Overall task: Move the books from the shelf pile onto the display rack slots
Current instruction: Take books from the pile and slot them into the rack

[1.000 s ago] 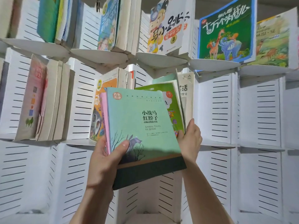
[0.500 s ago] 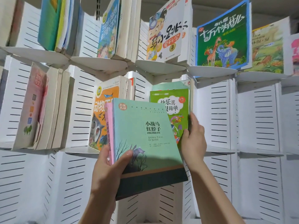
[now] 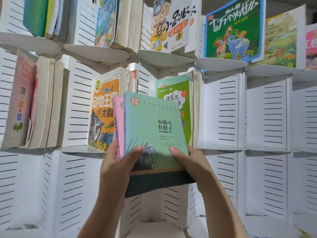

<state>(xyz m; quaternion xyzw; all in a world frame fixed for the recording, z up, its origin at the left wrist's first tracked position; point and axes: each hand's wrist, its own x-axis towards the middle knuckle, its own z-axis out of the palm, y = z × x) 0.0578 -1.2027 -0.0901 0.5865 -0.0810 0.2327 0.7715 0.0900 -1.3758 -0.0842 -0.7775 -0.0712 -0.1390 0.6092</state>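
Observation:
I hold a small stack of books in front of the white display rack (image 3: pixel 224 114). The front one is a mint-green book (image 3: pixel 154 127) with a dark lower band; a pink book (image 3: pixel 119 127) sits behind it on the left. My left hand (image 3: pixel 118 165) grips the stack's lower left, thumb across the green cover. My right hand (image 3: pixel 190 162) grips the lower right corner, thumb on the cover. Behind the stack, a bright green book (image 3: pixel 178 107) stands in the middle slot beside an orange animal book (image 3: pixel 103 114).
Slots to the right of the bright green book (image 3: pixel 267 114) hold nothing, as do the lower rows (image 3: pixel 34 186). The top row carries several books, among them a dark green giraffe book (image 3: pixel 233 30). Pale worn books (image 3: pixel 42 103) fill the left slot.
My right hand has left the bright green book in the slot and come down to grip the held stack's lower right corner. The stack sits slightly lower and nearer.

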